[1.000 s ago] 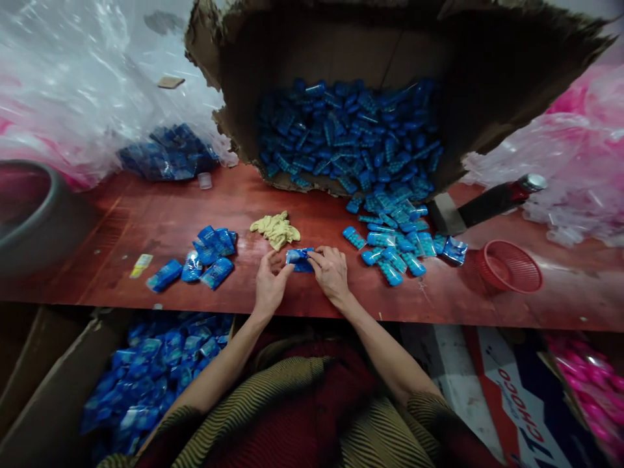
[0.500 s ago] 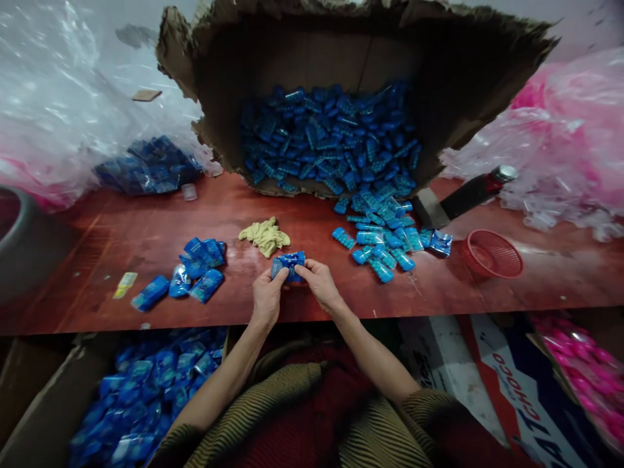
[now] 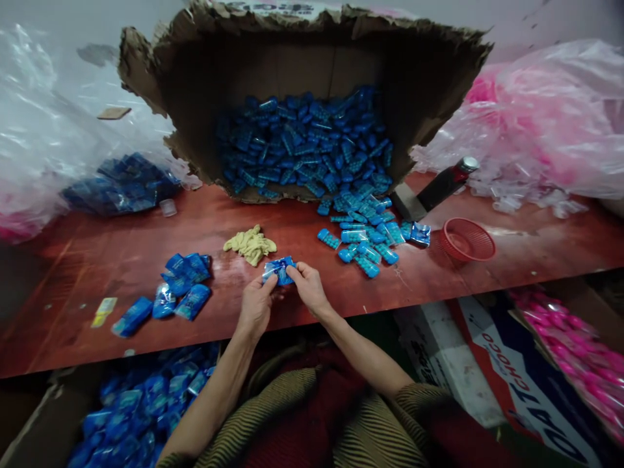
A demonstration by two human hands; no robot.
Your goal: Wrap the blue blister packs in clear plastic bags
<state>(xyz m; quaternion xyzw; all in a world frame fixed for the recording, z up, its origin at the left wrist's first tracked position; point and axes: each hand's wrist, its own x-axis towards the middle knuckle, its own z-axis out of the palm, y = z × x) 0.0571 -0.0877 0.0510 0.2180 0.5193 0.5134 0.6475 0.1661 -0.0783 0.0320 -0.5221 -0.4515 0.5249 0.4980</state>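
Note:
Both my hands grip one small blue printed packet (image 3: 279, 270) above the front of the red table (image 3: 302, 221). My left hand (image 3: 257, 300) pinches its left end, thumb on top. At its right end my right hand (image 3: 307, 284) does the same; the fingers underneath are mostly hidden. Several similar blue packets (image 3: 194, 301) lie to the left. Just beyond my hands is a crumpled pale yellow cloth-like piece (image 3: 250, 245). To the right, small clear containers with blue pieces inside (image 3: 366, 250) lie in a loose heap.
A torn cardboard box (image 3: 439, 71) opens toward me, full of blue containers. A red basket (image 3: 468, 239) and a dark bottle (image 3: 446, 185) stand right. Plastic bags (image 3: 550, 123) line the back. Boxes of blue packets (image 3: 141, 403) and pink items (image 3: 575, 351) sit below the table edge.
The view has turned slightly, so the table and things on it appear shifted left and tilted. My hands still hold the packet, whose printed face now lies a little flatter.

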